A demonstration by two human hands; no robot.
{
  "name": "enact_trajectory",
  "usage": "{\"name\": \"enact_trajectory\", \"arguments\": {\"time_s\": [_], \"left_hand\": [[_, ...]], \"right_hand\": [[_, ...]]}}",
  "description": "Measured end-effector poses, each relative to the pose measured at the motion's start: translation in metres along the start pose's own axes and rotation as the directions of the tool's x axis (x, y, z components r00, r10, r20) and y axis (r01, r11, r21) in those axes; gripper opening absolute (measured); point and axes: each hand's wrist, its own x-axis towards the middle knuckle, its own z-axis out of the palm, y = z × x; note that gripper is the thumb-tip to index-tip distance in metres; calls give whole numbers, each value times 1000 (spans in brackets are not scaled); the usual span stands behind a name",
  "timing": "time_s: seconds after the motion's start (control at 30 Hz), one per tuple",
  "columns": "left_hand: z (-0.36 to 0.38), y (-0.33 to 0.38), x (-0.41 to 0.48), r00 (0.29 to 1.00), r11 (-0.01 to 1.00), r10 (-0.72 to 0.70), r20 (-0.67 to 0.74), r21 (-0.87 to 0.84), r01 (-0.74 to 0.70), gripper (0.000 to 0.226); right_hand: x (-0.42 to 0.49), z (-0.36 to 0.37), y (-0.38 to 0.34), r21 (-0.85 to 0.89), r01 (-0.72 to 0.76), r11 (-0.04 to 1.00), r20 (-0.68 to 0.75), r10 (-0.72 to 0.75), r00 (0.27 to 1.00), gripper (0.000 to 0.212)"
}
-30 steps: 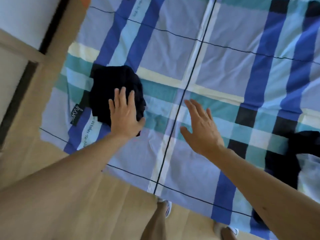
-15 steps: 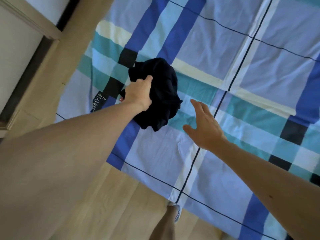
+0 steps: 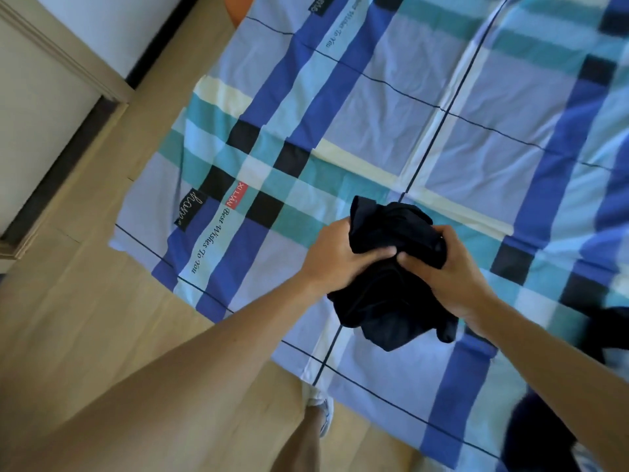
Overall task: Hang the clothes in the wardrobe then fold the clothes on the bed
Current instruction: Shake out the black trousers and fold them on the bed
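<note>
A bunched black garment [image 3: 391, 294] hangs above the near part of the bed [image 3: 459, 131], held in both hands. My left hand [image 3: 335, 258] grips its upper left side, fingers closed into the cloth. My right hand [image 3: 446, 272] grips its upper right side, thumb pressed on the fabric. The two hands almost touch at the middle. The lower part of the garment droops below them. The bed carries a blue, teal and white checked sheet with printed lettering.
More dark clothing [image 3: 609, 321] lies at the right edge of the bed, partly blurred. Wooden floor [image 3: 85, 301] runs along the bed's near and left sides. A pale door frame [image 3: 61, 63] stands at the upper left. My leg and shoe [image 3: 321, 417] show below.
The left hand lifted the black garment off the sheet's left part and carried it right, toward me. The right hand, open before, has closed on it too.
</note>
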Motion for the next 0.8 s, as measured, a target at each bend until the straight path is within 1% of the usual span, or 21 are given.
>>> {"name": "enact_trajectory", "arguments": {"time_s": [0.07,0.13,0.17,0.23,0.3,0.37,0.4,0.43,0.47,0.5,0.53,0.57,0.6,0.63,0.67,0.7,0.73,0.77,0.8], "left_hand": [[-2,33,-10,996,997,-31,84,-68,37,48],[-13,74,-20,979,997,-55,197,-37,64,29],[-20,95,-30,972,998,-58,228,0,59,28],[-38,137,-41,974,995,-36,222,96,15,37],[-58,187,-54,988,992,1,154,127,-21,38],[-80,239,-72,997,992,12,74,125,-21,36],[-91,268,-81,999,993,23,24,117,-25,42],[-101,294,-90,999,993,28,-41,118,-23,53],[-108,318,-101,992,989,31,-123,147,-13,65],[-113,344,-113,975,978,67,-212,206,-22,74],[-115,366,-126,949,965,127,-290,258,-51,80],[-114,386,-140,919,953,210,-334,278,-117,81],[-113,405,-151,904,940,286,-319,275,-200,79],[-111,423,-168,907,924,347,-238,250,-288,75],[-107,440,-185,926,916,363,-101,222,-335,72],[-104,455,-200,930,902,365,37,231,-363,71],[-101,464,-208,913,875,389,124,260,-409,71],[-102,475,-213,887,839,442,136,288,-462,66],[-101,479,-213,870,828,483,100,270,-491,55]], "right_hand": [[-15,-28,-16,16,36,999,-65,-35,997,46],[-33,-57,-36,34,37,999,-122,-32,992,45],[-48,-72,-48,24,26,999,-140,-23,990,46],[-69,-96,-76,-25,46,999,-154,-50,987,51],[-99,-130,-116,-70,77,995,-157,-87,984,59],[-125,-161,-156,-69,84,994,-158,-94,983,61],[-140,-177,-179,-54,84,995,-160,-92,983,59],[-153,-193,-200,-24,72,997,-158,-74,985,56],[-167,-204,-217,33,60,998,-162,-54,985,52],[-182,-218,-237,113,58,992,-172,-38,984,50],[-196,-229,-255,210,45,977,-174,-8,985,46],[-208,-237,-270,308,26,951,-172,29,985,41],[-220,-247,-288,387,15,922,-171,56,984,37],[-232,-256,-304,449,10,894,-166,72,983,35],[-244,-264,-320,497,15,867,-159,74,984,35],[-255,-273,-336,538,26,843,-160,72,985,36],[-264,-280,-348,567,39,823,-165,66,984,37],[-274,-289,-363,589,58,806,-171,54,984,39],[-278,-294,-370,597,66,800,-174,49,983,40]]}}
